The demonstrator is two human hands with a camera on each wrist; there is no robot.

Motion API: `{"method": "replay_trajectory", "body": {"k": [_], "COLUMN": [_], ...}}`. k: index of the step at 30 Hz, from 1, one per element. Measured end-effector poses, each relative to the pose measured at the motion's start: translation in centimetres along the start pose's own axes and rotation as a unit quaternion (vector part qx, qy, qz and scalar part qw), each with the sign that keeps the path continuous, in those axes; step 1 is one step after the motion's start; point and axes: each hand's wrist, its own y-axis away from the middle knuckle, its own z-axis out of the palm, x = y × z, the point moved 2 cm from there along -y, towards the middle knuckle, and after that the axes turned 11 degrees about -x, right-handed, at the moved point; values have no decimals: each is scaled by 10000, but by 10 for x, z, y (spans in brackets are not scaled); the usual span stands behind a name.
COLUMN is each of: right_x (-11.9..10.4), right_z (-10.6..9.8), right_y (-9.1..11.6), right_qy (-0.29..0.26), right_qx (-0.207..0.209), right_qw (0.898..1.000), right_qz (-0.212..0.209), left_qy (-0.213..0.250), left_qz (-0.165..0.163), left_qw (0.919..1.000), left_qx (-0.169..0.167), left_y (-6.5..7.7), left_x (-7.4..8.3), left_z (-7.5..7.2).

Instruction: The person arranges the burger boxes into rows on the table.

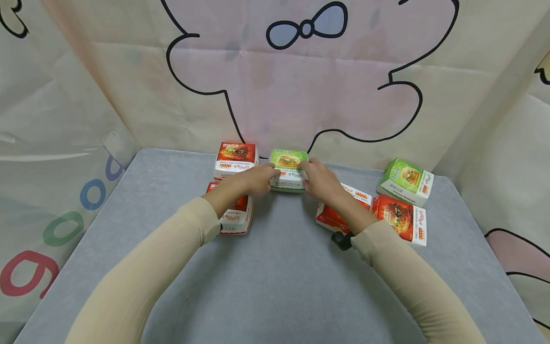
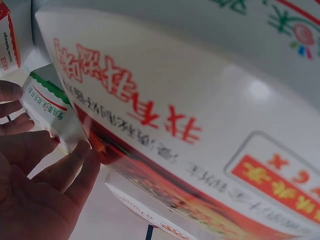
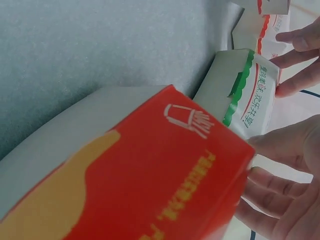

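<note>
A green-and-white burger box (image 1: 288, 183) sits at the back middle of the table, with a hand at each side. My left hand (image 1: 256, 181) holds its left side, index finger lying over the top edge. On the opposite side, my right hand (image 1: 321, 181) grips the right edge. In the right wrist view, the right thumb (image 3: 285, 142) meets a corner of the green box (image 3: 250, 95), and the other fingers reach behind it. Just left of the green box stands a red-and-white burger box (image 1: 235, 155). Another red box (image 1: 237, 219) lies in front of that one, partly hidden by the left forearm.
Under the right forearm is a red box (image 1: 330, 218), touching or close to a second red box (image 1: 397, 215). Behind them a tilted green box (image 1: 406, 179) lies near the table's back right corner. Printed cloth (image 1: 275, 105) hangs right behind the grey table (image 1: 275, 286).
</note>
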Motion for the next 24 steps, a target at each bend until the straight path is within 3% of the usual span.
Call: {"method": "replay_trajectory", "body": {"k": [9, 16, 24], "right_x": [1, 1, 2], "right_z": [-1, 1, 3], "right_y": [-2, -2, -4], "right_qy": [-4, -47, -21], "right_qx": [24, -272, -331], "right_qw": [9999, 9996, 9994], "right_qz": [-144, -79, -109], "left_qy": [71, 205, 179], "left_qz": [-33, -185, -145], "left_qw": [10000, 9996, 9997], "left_qx": [0, -28, 41], "left_y": [-1, -2, -4], "left_x": [1, 0, -4], "left_z": [-3, -3, -2]}}
